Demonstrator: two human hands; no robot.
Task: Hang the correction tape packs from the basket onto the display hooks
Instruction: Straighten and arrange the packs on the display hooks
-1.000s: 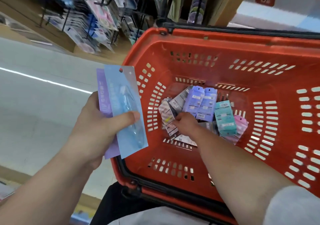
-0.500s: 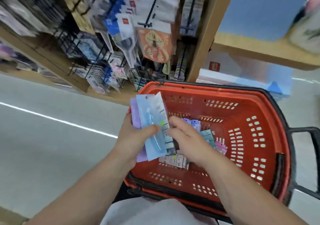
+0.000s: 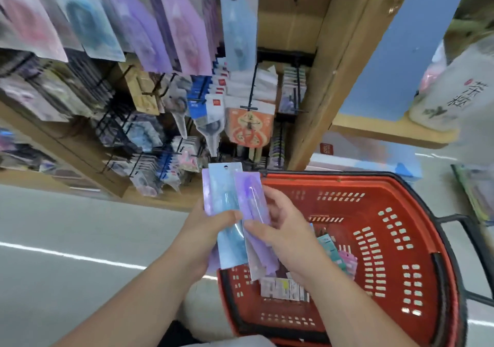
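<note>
Bright, even store light, soft shadows, source out of frame. Heavy motion blur on hanging packs top left and bag at right edge. Mid-frame the held packs and basket are reasonably sharp. Fisheye tilts shelf post. Glare streak on floor.
</note>
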